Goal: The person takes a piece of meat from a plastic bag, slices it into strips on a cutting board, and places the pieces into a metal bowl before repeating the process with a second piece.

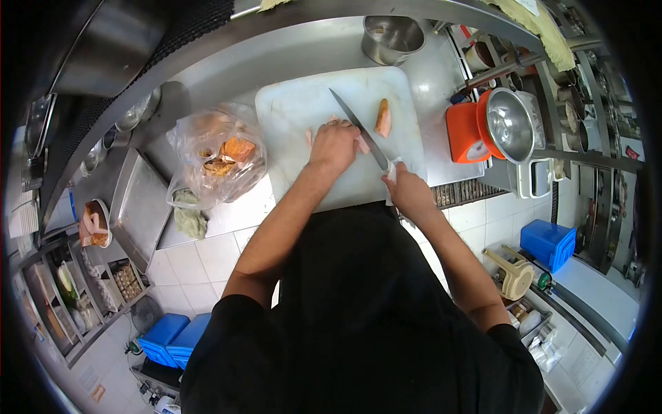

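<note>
On the white cutting board [289, 110], my left hand [334, 146] presses down with bent fingers on a pink piece of meat [363, 144]. My right hand [409, 190] is wrapped round the handle of a long knife [355, 121], with something white at the grip. The blade slants up and to the left, just beside my left fingertips. To the right of the blade lies a separate meat piece [383, 119] with a brown edge. Small pink bits show around my left fingers, which partly hide them.
Left of the board sits a clear plastic bag [217, 131] with orange-brown pieces, above a green cloth [189, 219]. A metal pot [393, 40] stands behind the board. An orange scale [469, 132] with a metal bowl [510, 125] is at the right.
</note>
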Demonstrator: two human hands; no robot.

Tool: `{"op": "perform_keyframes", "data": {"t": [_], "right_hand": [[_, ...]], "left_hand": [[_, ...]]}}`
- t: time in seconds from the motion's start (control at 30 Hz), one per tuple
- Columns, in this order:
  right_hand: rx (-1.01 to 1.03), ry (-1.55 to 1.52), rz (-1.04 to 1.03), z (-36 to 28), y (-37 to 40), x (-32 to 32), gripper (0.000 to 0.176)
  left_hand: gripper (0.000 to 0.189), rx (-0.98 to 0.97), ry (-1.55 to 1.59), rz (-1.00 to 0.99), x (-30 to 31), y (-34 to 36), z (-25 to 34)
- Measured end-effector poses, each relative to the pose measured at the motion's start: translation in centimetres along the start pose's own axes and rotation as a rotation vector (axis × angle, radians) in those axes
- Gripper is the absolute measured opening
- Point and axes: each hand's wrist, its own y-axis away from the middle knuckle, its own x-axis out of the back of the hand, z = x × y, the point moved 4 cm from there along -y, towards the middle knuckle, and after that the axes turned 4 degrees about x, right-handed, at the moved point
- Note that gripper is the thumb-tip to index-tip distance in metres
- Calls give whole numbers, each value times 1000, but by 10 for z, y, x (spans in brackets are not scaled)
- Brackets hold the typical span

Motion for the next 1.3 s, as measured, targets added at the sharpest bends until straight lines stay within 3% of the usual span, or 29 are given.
{"op": "perform_keyframes", "data": {"t": [0.17, 0.37, 0.47, 0.6, 0.67, 0.9, 1.03, 1.3], "right_hand": [[106, 0, 85, -13, -30, 9, 46], [97, 41, -11, -23, 7, 43, 45], [-31, -15, -32, -17, -4, 6, 43], [27, -22, 29, -22, -32, -8, 45], [64, 16, 51, -24, -43, 4, 45], [125, 88, 0, -32, -10, 54, 43], [114, 128, -75, -30, -1, 55, 43], [81, 57, 15, -26, -29, -6, 44]], "left_hand": [[15, -11, 15, -6, 1, 0, 0], [9, -11, 38, 47, 0, 5, -1], [8, -49, 60, 32, 4, 7, -1], [6, -86, 58, 29, 5, 6, -1], [15, -86, 55, 25, 7, 7, 0], [27, 36, 53, 203, 31, 13, -1], [25, 108, 85, 141, 20, 9, -15], [18, 66, 135, 128, 14, 8, -23]]}}
